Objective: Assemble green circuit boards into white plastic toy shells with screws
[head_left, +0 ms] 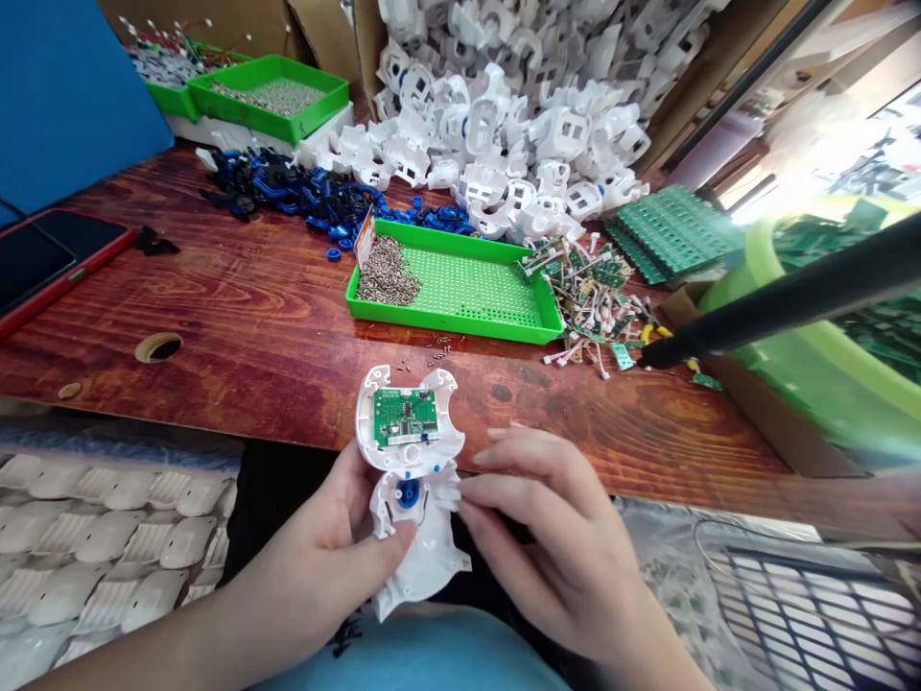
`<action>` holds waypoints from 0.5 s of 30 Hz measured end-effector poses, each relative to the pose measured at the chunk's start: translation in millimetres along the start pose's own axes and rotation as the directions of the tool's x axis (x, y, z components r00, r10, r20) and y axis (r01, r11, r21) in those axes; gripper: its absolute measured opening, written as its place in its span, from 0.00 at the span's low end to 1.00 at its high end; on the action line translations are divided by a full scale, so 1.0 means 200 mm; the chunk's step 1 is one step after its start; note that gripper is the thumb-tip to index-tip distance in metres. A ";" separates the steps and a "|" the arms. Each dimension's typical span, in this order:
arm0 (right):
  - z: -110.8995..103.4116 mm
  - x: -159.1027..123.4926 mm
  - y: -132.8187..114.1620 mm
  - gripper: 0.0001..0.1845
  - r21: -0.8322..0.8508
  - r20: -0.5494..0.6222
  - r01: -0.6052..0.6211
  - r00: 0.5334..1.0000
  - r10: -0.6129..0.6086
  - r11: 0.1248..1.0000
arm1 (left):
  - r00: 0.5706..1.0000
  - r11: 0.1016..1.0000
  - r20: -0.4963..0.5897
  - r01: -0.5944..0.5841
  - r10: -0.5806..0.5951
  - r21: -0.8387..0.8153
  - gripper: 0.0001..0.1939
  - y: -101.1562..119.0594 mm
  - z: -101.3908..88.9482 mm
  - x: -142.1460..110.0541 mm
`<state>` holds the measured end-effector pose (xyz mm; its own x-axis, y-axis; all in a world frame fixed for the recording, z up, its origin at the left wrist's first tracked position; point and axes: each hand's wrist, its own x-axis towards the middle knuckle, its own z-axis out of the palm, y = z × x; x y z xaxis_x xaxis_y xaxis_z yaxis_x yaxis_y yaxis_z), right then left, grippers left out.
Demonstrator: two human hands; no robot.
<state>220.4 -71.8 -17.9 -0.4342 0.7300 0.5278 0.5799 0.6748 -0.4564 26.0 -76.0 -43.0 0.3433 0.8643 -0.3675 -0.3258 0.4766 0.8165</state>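
Note:
My left hand (338, 552) is closed around a white plastic housing (413, 480), held upright just in front of the table edge. A small green circuit board (407, 416) sits in its upper half and a blue round part (408, 493) in its lower half. My right hand (554, 537) touches the housing's right side with its fingertips, fingers pressed together at the edge; nothing separate shows between them.
On the wooden table (237, 307) stand a green tray (467, 288) with small screws, a pile of white housings (518, 106), blue parts (302, 192), green circuit boards (669, 230) and wired boards (597, 297). A black tool (791, 302) hangs at right. Phones (43, 254) lie at left.

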 end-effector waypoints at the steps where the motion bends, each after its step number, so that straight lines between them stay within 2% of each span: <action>1: -0.01 -0.04 0.02 0.13 -0.042 -0.119 -0.024 0.993 0.019 0.999 | 0.999 0.999 -0.040 0.030 -0.031 -0.016 0.27 0.01 0.00 0.01; 2: -0.03 -0.07 0.05 0.13 -0.114 -0.261 -0.080 0.964 0.048 0.990 | 0.994 0.998 -0.086 0.060 -0.063 -0.033 0.27 0.02 0.00 0.01; 3: -0.04 -0.12 0.09 0.12 -0.193 -0.406 -0.169 0.911 0.078 0.967 | 0.987 0.995 -0.133 0.087 -0.093 -0.045 0.27 0.03 0.00 0.02; 5: -0.11 -0.20 0.21 0.06 -0.292 -0.645 -0.432 0.748 0.158 0.854 | 0.969 0.991 -0.210 0.127 -0.131 -0.033 0.28 0.07 0.01 0.04; 6: -0.15 -0.24 0.28 0.05 -0.305 -0.705 -0.528 0.684 0.185 0.793 | 0.963 0.989 -0.229 0.146 -0.145 -0.012 0.28 0.09 0.01 0.06; 7: -0.21 -0.27 0.36 0.07 -0.309 -0.737 -0.600 0.641 0.213 0.738 | 0.960 0.986 -0.232 0.164 -0.159 0.006 0.29 0.11 0.01 0.08; 9: -0.34 -0.33 0.51 0.11 -0.313 -0.746 -0.719 0.591 0.308 0.621 | 0.956 0.978 -0.216 0.207 -0.196 0.026 0.32 0.14 0.03 0.12; 11: -0.47 -0.38 0.64 0.13 -0.337 -0.696 -0.795 0.571 0.436 0.504 | 0.956 0.973 -0.201 0.226 -0.213 0.045 0.36 0.16 0.05 0.16; 13: -0.56 -0.40 0.75 0.12 -0.389 -0.618 -0.821 0.569 0.542 0.418 | 0.961 0.974 -0.194 0.216 -0.198 0.073 0.38 0.17 0.07 0.21; 15: -0.61 -0.39 0.83 0.11 -0.457 -0.517 -0.801 0.593 0.617 0.387 | 0.968 0.975 -0.191 0.188 -0.163 0.117 0.37 0.16 0.09 0.25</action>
<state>435.5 -29.7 -47.9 0.4571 0.7936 0.4015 0.8870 -0.3733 -0.2719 48.8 -20.5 -27.1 0.2169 0.7894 -0.5743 -0.1507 0.6084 0.7792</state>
